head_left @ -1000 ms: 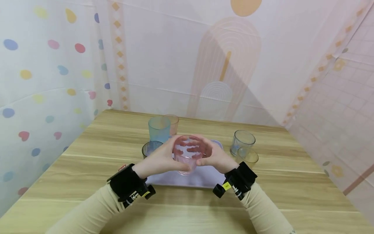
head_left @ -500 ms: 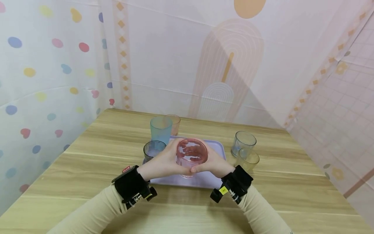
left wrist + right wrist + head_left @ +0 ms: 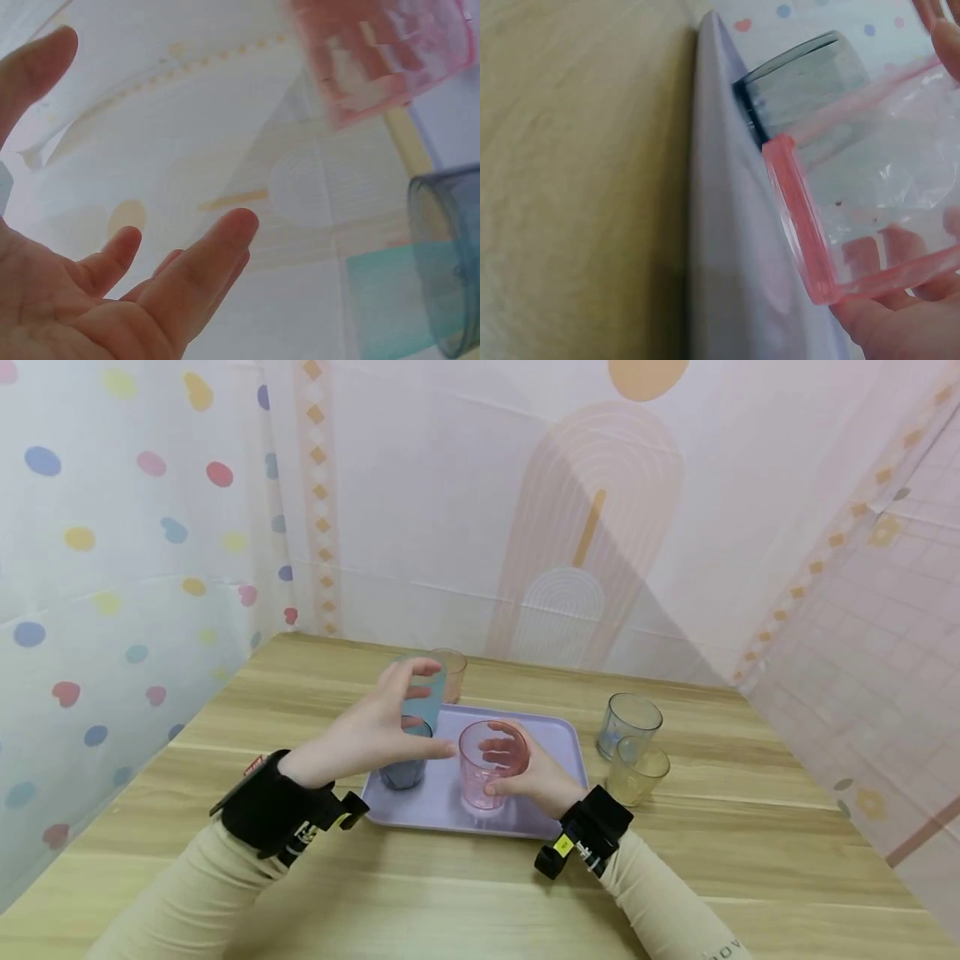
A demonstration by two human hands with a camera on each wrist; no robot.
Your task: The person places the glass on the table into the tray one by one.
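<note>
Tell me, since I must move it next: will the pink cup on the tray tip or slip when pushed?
The pink cup looks empty and thin-walled, so probably light. It stands taller than its base, so a high push may tip it. The smooth tray could let it slide.

The pink cup (image 3: 491, 766) looks like clear, glossy tinted plastic with a thick smooth base. The grey-blue cup (image 3: 403, 770) beside it has the same see-through sheen, while the teal cup (image 3: 427, 702) looks frosted and more matt. The lilac tray (image 3: 551, 745) is smooth plastic with a soft shine. The table (image 3: 750, 827) shows a matt wood-grain surface. The wall sheets (image 3: 150, 527) look like thin printed cloth or film.
</note>
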